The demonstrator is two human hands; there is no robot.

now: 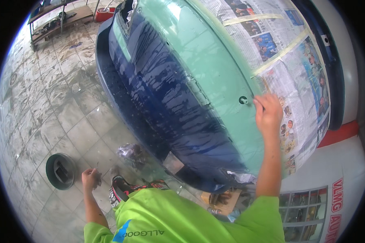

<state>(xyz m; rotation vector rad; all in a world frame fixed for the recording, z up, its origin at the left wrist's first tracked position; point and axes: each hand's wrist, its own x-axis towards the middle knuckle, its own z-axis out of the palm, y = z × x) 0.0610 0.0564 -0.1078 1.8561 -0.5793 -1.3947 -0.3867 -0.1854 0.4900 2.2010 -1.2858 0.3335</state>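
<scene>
My right hand (pixel 268 112) is closed, its fingertips at the border between a mint-green car body panel (pixel 215 73) and the newspaper (pixel 290 87) taped beside it. Whatever it may grip is hidden by the fingers. Just left of that hand, a small fitting (pixel 243 100) stands up from a dark round hole in the panel. My left hand (pixel 91 179) hangs low above the tiled floor with curled fingers, and I cannot make out anything in it. Nearest to it is a round dark-green bucket (pixel 49 172) with a dark block-shaped thing inside.
The car's wet, dark-blue lower bodywork (pixel 162 73) curves away on the left. Crumpled plastic (pixel 129 152) lies on the tile floor (pixel 83 131). An open cardboard box (pixel 227 200) stands below the bumper. A bench (pixel 65 20) and a red container (pixel 104 14) are at the far left.
</scene>
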